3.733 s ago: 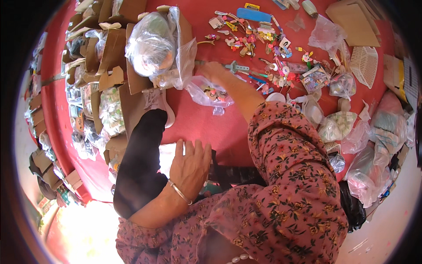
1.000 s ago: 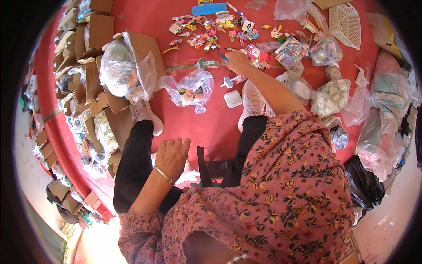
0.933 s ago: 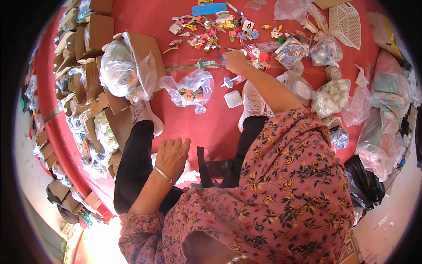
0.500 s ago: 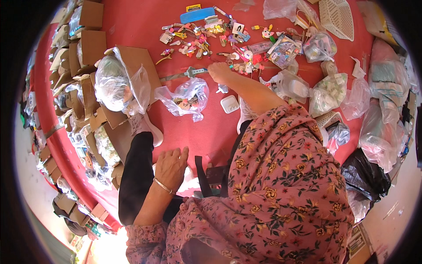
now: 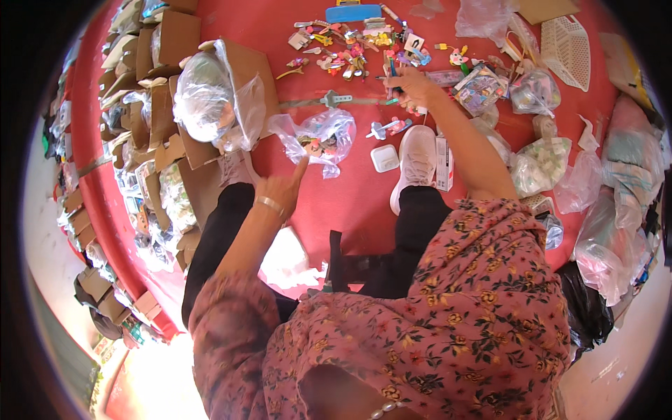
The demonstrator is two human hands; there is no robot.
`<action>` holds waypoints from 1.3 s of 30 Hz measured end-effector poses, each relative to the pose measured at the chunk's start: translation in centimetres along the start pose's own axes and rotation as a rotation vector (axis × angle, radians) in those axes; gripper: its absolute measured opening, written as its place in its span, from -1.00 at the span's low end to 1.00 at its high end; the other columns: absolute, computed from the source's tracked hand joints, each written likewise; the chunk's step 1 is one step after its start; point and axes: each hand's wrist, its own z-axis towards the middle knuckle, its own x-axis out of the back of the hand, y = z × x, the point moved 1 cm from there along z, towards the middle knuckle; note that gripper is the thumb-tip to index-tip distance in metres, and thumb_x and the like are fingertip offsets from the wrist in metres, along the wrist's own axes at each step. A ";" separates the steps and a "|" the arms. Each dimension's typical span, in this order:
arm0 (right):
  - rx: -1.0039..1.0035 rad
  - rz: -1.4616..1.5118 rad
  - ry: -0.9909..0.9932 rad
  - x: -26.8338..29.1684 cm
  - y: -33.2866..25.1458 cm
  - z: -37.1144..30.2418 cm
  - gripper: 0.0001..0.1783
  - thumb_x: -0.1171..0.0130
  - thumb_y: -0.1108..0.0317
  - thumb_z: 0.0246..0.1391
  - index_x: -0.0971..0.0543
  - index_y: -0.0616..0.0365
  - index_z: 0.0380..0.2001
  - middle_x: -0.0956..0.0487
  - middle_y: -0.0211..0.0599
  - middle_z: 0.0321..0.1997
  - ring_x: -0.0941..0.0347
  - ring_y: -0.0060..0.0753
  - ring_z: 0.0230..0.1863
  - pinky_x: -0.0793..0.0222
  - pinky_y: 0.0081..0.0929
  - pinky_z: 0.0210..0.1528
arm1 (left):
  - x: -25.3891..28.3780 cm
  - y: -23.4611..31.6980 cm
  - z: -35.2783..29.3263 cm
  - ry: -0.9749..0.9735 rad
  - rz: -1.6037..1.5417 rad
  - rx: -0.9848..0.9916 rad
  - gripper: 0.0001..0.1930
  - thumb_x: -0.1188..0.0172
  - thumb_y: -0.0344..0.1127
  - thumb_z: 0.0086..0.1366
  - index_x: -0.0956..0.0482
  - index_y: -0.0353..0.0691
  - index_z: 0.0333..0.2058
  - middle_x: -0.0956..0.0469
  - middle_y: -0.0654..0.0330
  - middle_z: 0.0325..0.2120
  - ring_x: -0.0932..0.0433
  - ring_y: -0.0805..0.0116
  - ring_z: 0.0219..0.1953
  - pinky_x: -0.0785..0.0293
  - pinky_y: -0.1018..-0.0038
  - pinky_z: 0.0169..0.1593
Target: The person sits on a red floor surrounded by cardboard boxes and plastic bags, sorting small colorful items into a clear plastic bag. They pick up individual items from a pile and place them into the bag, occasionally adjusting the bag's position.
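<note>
My right hand (image 5: pixel 414 89) is reaching over the far pile, its fingers closed around a few slim dark and green sticks that look like pens (image 5: pixel 393 71). Next to it lies a heap of small colourful hair clips (image 5: pixel 350 52). My left hand (image 5: pixel 281 190) is raised above my left knee with its index finger stretched out and nothing in it. Just beyond that finger sits a clear plastic bag (image 5: pixel 322 142) with small colourful items inside. A grey-green strap-like piece (image 5: pixel 336 99) lies beyond the bag. Small blue and pink pieces (image 5: pixel 389 128) rest near a white square case (image 5: pixel 384 159).
Open cardboard boxes (image 5: pixel 175 45) with bagged goods line the left side. A large clear bag (image 5: pixel 204 94) leans out of one. On the right are several filled plastic bags (image 5: pixel 535 91), a white perforated basket (image 5: pixel 565 52) and a black bag (image 5: pixel 586 308). My right shoe (image 5: pixel 418 157) stands near the case.
My right hand has moved right, from beside the strap-like piece to the hair clips, and now holds the sticks. My left hand has risen forward toward the clear bag. The view has shifted.
</note>
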 end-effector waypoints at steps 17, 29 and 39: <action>0.637 -0.992 -0.139 -20.2 0.6 -1.5 -0.83 -0.03 0.43 -0.17 -0.43 0.27 -0.43 -0.52 -0.06 -0.46 -0.49 -0.12 -0.40 -0.40 -0.28 -0.44 | -7.9 -0.9 2.9 0.172 -0.081 0.199 -0.75 0.10 -0.36 0.11 -0.39 -0.16 -0.20 -0.54 0.15 -0.34 -0.53 0.23 -0.26 -0.16 -0.06 -0.02; 0.536 -1.140 0.130 -15.1 0.0 -2.9 -0.79 0.06 0.35 -0.11 -0.51 0.24 -0.55 -0.53 -0.08 -0.43 -0.48 -0.05 -0.37 -0.39 -0.16 -0.38 | -7.0 -1.9 1.6 -0.012 -0.173 0.221 -0.54 0.01 -0.24 0.07 -0.23 -0.09 0.00 -0.42 0.10 -0.12 -0.37 0.17 -0.04 -0.08 -0.16 -0.03; 0.259 -0.965 0.957 5.4 2.8 -6.1 -0.75 0.02 0.24 -0.12 -0.50 0.18 -0.65 -0.52 -0.03 -0.50 -0.45 0.03 -0.37 -0.35 -0.12 -0.31 | 5.1 1.3 -11.0 0.347 -0.164 -0.230 -0.55 -0.08 -0.39 0.01 -0.29 -0.20 -0.05 -0.38 0.09 -0.11 -0.39 0.16 -0.11 -0.25 0.20 -0.04</action>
